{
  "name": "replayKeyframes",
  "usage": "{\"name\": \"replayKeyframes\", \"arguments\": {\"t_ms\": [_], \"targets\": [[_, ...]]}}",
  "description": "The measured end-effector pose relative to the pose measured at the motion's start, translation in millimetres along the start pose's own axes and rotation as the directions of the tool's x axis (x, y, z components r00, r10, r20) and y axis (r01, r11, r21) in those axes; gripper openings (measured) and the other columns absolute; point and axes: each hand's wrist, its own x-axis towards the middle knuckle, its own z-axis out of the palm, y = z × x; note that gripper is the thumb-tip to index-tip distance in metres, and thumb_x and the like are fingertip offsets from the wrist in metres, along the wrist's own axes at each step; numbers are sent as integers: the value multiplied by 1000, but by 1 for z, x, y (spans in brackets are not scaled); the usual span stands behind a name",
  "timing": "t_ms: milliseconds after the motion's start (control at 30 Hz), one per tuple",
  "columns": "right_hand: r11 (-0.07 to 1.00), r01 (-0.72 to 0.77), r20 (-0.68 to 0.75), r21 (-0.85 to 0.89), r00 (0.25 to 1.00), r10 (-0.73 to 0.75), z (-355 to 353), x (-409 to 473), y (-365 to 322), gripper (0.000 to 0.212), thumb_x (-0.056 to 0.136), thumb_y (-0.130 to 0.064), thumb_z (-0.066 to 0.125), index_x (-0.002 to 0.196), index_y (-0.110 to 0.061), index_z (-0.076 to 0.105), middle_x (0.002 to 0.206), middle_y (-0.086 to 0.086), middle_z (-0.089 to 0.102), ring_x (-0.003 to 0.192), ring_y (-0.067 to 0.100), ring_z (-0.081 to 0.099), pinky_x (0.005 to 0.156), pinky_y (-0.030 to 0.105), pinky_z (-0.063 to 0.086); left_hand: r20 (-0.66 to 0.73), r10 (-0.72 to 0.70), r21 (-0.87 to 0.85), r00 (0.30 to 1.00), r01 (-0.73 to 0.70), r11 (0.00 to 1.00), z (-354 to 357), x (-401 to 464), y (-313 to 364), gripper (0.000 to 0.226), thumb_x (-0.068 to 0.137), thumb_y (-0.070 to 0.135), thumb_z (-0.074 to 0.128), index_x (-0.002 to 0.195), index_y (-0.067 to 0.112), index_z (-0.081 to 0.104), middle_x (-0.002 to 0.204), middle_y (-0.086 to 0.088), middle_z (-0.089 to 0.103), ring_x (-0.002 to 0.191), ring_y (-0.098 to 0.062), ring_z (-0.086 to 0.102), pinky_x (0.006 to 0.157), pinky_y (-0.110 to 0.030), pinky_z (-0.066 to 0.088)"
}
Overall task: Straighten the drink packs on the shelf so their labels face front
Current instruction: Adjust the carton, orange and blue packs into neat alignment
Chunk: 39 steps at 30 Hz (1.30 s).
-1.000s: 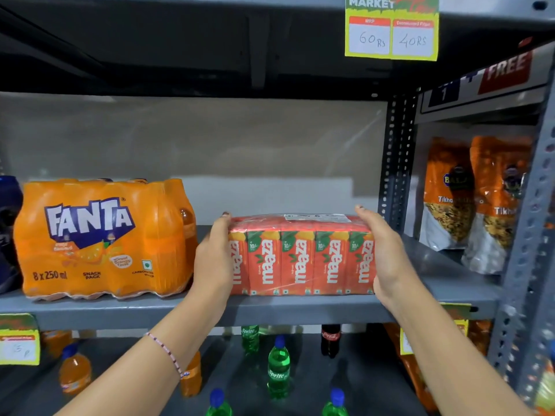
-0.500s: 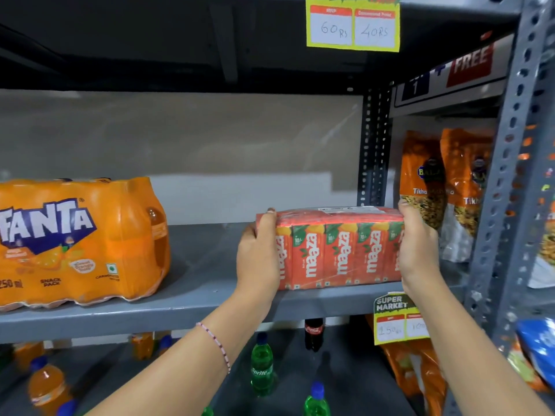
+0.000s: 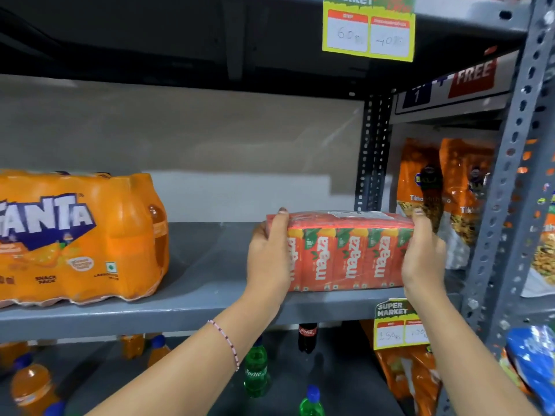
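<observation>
A red shrink-wrapped Maaza juice pack (image 3: 348, 253) stands on the grey shelf (image 3: 210, 307) near its right end, labels facing front. My left hand (image 3: 270, 259) grips its left end and my right hand (image 3: 423, 256) grips its right end, thumbs over the top. An orange Fanta bottle pack (image 3: 78, 238) sits at the shelf's left, its label facing front and cut off by the frame edge.
A perforated steel upright (image 3: 372, 151) stands just behind the Maaza pack, with orange snack bags (image 3: 444, 187) beyond it. A yellow price tag (image 3: 399, 322) hangs on the shelf edge. Sprite (image 3: 255, 370), cola and orange bottles stand on the shelf below.
Both hands have slid the Maaza pack to the right along the shelf, away from the Fanta pack and toward the upright. The view has shifted right too.
</observation>
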Motion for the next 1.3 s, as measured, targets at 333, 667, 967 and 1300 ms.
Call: {"name": "replayKeyframes", "arguments": {"t_ms": [333, 667, 967, 1300], "targets": [[678, 683, -56, -273, 692, -720, 48, -77, 3, 48, 97, -30, 45, 122, 11, 52, 120, 31, 57, 109, 47, 55, 94, 61, 40, -190, 845, 447, 500, -723, 527, -221, -13, 63, 41, 96, 29, 51, 135, 17, 52, 133, 1, 54, 125, -15, 54, 110, -34, 41], [523, 742, 773, -420, 594, -222, 198, -228, -12, 93, 73, -94, 21, 144, -34, 26, 141, -15, 49, 128, 11, 48, 109, 35, 39, -12, 253, 515, 967, -211, 831, -365, 17, 74, 91, 62, 78, 70, 141, 41, 47, 129, 11, 71, 115, -15, 70, 102, -50, 51], [478, 714, 739, -512, 649, -179, 186, -226, -8, 88, 84, -82, 21, 150, -25, 13, 145, -11, 52, 131, 12, 51, 119, 35, 24, 16, 202, 487, 979, -184, 854, -341, 17, 69, 54, 67, 75, 66, 114, 58, 44, 107, 24, 72, 99, -5, 70, 91, -37, 56], [536, 682, 712, -498, 674, -196, 128, -193, -6, 91, 77, -85, 8, 147, -27, 11, 129, -12, 58, 109, 7, 60, 89, 24, 50, 56, 212, 444, 976, -214, 870, -275, 8, 53, 47, 70, 76, 65, 107, 56, 45, 107, 23, 73, 97, -7, 73, 84, -33, 56]]}}
